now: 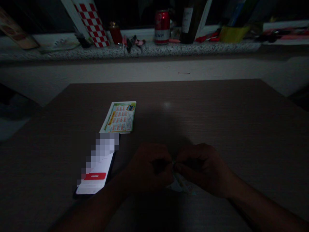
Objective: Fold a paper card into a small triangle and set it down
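My left hand [153,167] and my right hand [202,169] meet over the table, with thumb and fingers of each pinched together. Between and just below the fingertips shows a pale, thin piece of paper [178,184] with faint coloured print. Shadow and my fingers hide most of it, so its full shape cannot be made out. Left of my left hand lies a phone [95,180], its screen lit white with a red button. Beyond the phone is a small stack of printed calendar cards [120,117], lying flat.
The brown wooden table [229,109] is dim and ends at a pale wall. Along the granite windowsill [142,50] stand a red-and-white checked tube [93,24], a red can [162,27], a dark bottle [189,22] and a yellow container [233,33].
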A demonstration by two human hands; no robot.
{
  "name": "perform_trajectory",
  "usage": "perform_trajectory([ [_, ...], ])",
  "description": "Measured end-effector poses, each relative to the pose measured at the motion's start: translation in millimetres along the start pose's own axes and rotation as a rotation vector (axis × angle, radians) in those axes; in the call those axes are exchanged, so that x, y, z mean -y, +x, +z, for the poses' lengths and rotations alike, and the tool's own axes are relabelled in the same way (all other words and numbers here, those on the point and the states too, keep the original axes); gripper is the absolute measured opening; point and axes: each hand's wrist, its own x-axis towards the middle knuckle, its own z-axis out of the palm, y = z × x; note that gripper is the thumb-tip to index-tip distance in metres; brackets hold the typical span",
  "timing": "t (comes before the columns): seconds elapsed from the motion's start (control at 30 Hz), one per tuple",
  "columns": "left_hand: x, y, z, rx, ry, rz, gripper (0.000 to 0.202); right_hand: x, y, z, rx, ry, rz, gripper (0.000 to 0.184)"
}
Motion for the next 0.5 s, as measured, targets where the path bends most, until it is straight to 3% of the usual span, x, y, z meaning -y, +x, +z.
perform_trajectory([
  [0.17,4.0,-1.2,1.1,0.041,0.018,0.008,0.009,-3.6,-0.9,2.6,0.063,-0.023,0.022,0.010],
  [0.4,7.6,-2.8,0.4,0.230,0.035,0.012,0.020,-2.6,-3.1,4.8,0.170,-0.050,-0.022,0.008],
  [0.5,4.5,-1.4,-0.1,0.234,0.022,0.037,0.021,-1.5,-2.7,4.7,0.177,-0.069,-0.018,0.007],
])
